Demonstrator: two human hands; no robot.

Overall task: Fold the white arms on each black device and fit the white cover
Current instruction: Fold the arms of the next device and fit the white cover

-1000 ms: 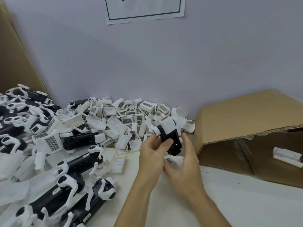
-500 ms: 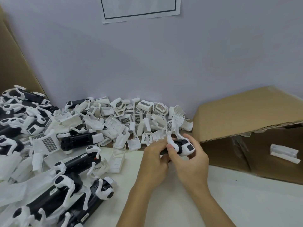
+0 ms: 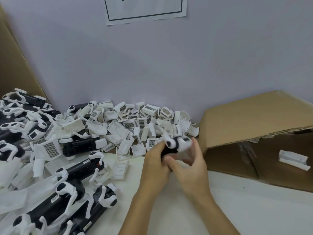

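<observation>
My left hand (image 3: 155, 164) grips the black device (image 3: 171, 148); right hand (image 3: 189, 167) spread, probably seating the blurred white cover (image 3: 183, 143); next, press home.

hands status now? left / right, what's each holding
Left hand: closed round the black body of the black-and-white plastic device.
Right hand: at the same device, fingers partly spread and motion-blurred; whether it grips cannot be told.
</observation>
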